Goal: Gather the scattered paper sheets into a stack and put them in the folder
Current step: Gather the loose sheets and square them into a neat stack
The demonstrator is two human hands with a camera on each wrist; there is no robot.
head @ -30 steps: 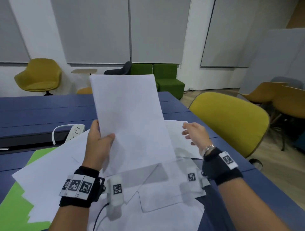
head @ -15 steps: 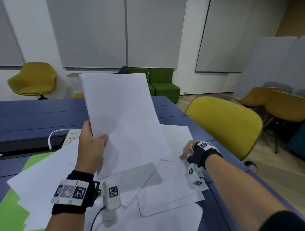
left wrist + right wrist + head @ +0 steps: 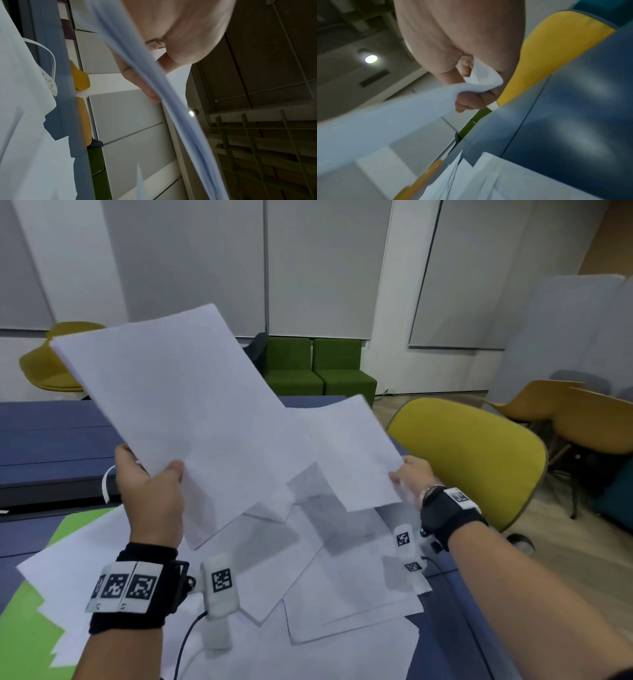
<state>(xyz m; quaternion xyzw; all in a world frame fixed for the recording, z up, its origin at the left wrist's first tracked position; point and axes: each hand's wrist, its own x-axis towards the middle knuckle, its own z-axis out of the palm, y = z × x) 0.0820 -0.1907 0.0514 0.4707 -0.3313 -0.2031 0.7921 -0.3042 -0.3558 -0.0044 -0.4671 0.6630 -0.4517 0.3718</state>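
Paper is the whole job: thin, light, limp sheets that bend under their own weight and slide freely on one another. The left hand [image 3: 150, 494], lower left of centre in the head view, is clamped on the gathered stack [image 3: 178, 412], thumb on the near face and fingers [image 3: 137, 79] behind, holding its lower edge so it stands tilted up and to the left above the bench [image 3: 51, 440]. The right hand [image 3: 409, 474], right of centre, pinches the corner of a single sheet [image 3: 349, 453], which is lifted clear of the rest; the right wrist view shows that corner curled and creased between the fingertips [image 3: 469, 100]. More loose sheets [image 3: 308, 587] lie overlapping across the lower middle of the frame, and the green folder [image 3: 24, 638] shows from under them at the lower left. Judging by how the lone sheet sags, a corner pinch lifts it but crumples it easily; an edge hold with the thumb flat would be kinder. The stack is stiffer as a bundle, yet its leaves could fan or slip if the grip loosens, so squaring the edges against the bench should come before it goes into the folder.
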